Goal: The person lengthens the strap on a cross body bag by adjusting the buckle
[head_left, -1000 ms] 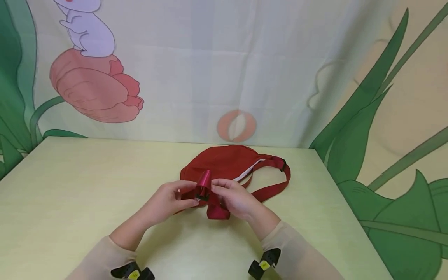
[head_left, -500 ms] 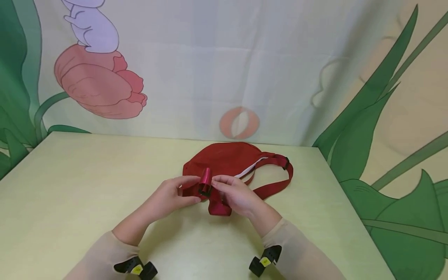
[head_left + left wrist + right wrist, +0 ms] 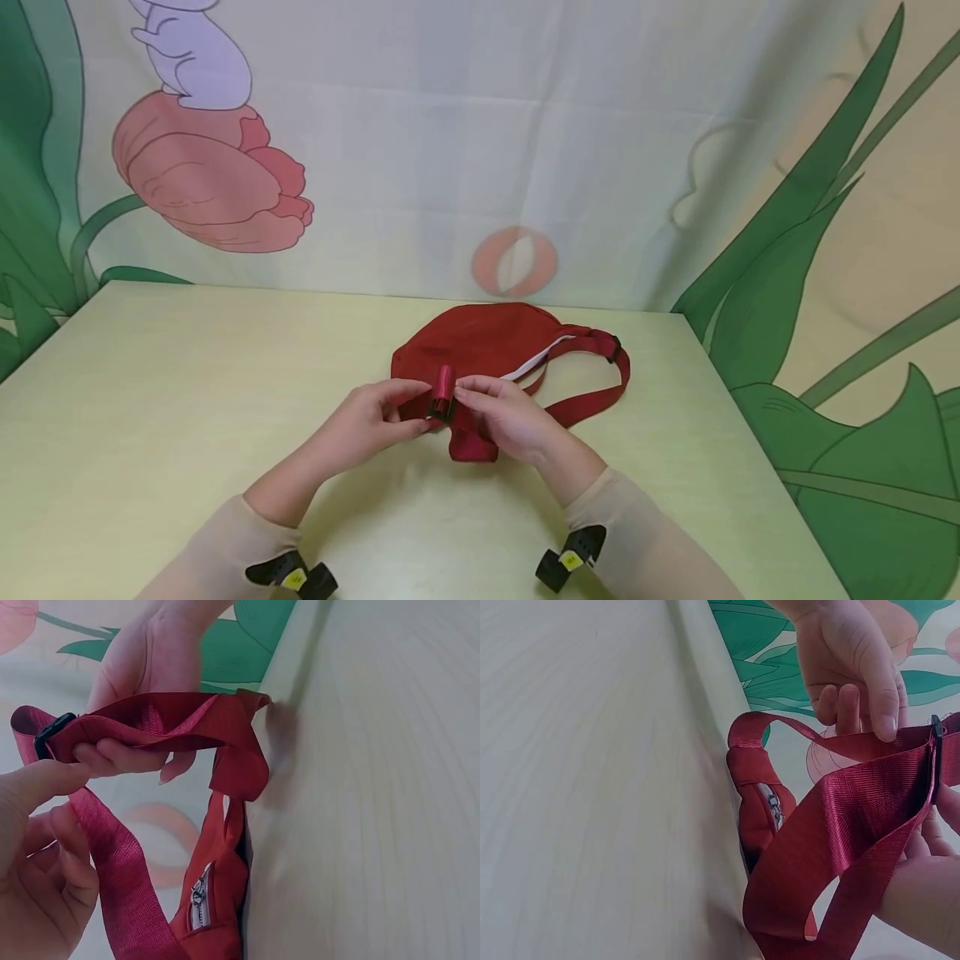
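A red waist bag [image 3: 480, 337] lies on the table, its strap lifted at the front. My left hand [image 3: 371, 417] pinches the dark red strap [image 3: 127, 877] beside a black plastic slider [image 3: 54, 736]. From the other side, my right hand [image 3: 513, 417] grips the strap with its fingers close to the slider. Between the hands a short strap loop [image 3: 446, 383] stands up. In the right wrist view, the left thumb [image 3: 885, 712] presses on the webbing, and the right hand [image 3: 926, 896] is partly cut off at the edge.
Right of the bag, the rest of the strap curves over the table [image 3: 187, 400] with a second black buckle [image 3: 615, 348]. A zipper [image 3: 199, 900] shows on the bag's side. A printed cloth backdrop [image 3: 375, 167] hangs behind the table.
The strap loop between the hands has turned slightly and narrowed in the head view. Both hands keep their hold, and the bag stays where it lies.
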### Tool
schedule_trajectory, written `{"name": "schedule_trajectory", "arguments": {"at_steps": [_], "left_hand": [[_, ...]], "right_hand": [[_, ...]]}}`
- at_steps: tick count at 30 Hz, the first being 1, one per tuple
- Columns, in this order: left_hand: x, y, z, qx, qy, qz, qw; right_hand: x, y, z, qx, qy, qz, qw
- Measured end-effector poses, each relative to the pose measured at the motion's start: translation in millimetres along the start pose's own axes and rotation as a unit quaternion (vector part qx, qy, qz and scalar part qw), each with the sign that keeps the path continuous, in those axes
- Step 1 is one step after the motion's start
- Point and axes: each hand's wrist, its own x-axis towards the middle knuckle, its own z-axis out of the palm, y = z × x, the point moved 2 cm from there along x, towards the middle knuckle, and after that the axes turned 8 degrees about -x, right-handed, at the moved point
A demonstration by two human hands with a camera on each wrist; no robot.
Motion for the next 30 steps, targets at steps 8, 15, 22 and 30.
{"name": "schedule_trajectory", "arguments": {"at_steps": [8, 15, 22, 30], "left_hand": [[4.0, 4.0, 8.3, -0.014, 0.007, 0.031, 0.9994], [1.3, -0.8, 3.1, 0.014, 0.024, 0.000, 0.9996], [0.8, -3.4, -1.6, 0.029, 0.020, 0.009, 0.9993], [0.9, 3.6, 2.2, 0.016, 0.026, 0.025, 0.9992]], "right_hand": [[-0.4, -2, 0, -0.007, -0.006, -0.004, 0.9999], [-1.4, -4, -2, -0.008, 0.015, 0.007, 0.9998], [-2.9, -8, -4, -0.002, 0.019, -0.004, 0.9998], [-2.5, -12, -2, 0.001, 0.008, -0.011, 0.9999]]}}
